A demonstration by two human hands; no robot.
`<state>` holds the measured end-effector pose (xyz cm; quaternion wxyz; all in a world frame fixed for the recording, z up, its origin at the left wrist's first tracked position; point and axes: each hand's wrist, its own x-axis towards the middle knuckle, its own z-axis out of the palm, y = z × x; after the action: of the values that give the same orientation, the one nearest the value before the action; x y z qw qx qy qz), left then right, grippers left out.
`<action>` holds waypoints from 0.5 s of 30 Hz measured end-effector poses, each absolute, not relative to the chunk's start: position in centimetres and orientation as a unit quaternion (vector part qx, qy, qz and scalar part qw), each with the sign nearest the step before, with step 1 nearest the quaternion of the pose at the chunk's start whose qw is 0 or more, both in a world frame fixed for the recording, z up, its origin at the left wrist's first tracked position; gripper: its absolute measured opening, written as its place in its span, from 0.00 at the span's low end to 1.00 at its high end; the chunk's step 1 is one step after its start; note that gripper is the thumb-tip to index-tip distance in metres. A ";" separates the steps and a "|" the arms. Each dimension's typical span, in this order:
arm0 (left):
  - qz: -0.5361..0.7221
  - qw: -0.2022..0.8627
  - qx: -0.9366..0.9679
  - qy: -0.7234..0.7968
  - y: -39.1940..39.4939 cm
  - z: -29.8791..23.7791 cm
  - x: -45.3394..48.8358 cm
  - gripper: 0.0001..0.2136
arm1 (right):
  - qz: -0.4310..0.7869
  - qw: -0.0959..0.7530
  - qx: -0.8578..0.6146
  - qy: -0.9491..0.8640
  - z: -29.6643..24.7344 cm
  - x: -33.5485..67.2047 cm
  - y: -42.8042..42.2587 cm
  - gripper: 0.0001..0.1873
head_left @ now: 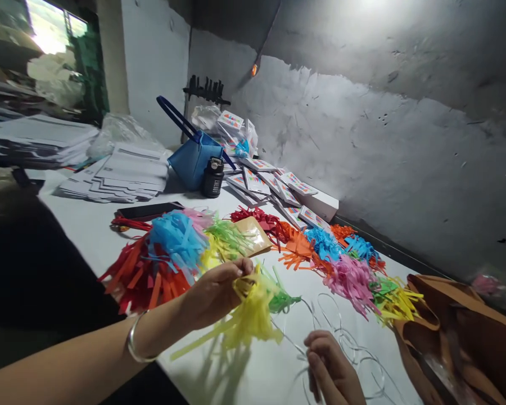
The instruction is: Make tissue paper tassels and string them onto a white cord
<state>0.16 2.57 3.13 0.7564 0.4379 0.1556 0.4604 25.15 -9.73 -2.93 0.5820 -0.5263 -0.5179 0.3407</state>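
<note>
My left hand (pixel 215 292), with a silver bangle (pixel 135 340) at the wrist, pinches the top of a yellow paper tassel (pixel 255 318) above the white table. Its strips hang down, and one long strip sticks out to the left. Thin silver ribbon (pixel 287 339) runs from beside the tassel to my right hand (pixel 333 365), whose thumb and fingers are closed on it. Just behind the yellow tassel, a green tassel (pixel 283 299) sits at the ribbon. Loose loops of the same ribbon (pixel 348 340) curl across the table to the right.
Red (pixel 152 281), blue (pixel 179 239) and pink tassels (pixel 354 281) lie in two groups. Behind are a brown paper packet (pixel 253 235), a black bottle (pixel 213 179), a blue handbag (pixel 194 160), paper stacks (pixel 118 174) and printed packs (pixel 284 188). A brown bag (pixel 459 320) stands at the right.
</note>
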 end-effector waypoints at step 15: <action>0.374 0.758 0.491 0.211 -2.4 0.9 1.6 0.03 | 0.420 0.570 -0.438 -0.553 0.9 18.3 -9.5 0.13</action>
<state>1.60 -2.35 0.86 0.7584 0.4909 0.2106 0.3736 18.31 -9.53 0.86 0.5702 -0.4381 -0.5534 0.4203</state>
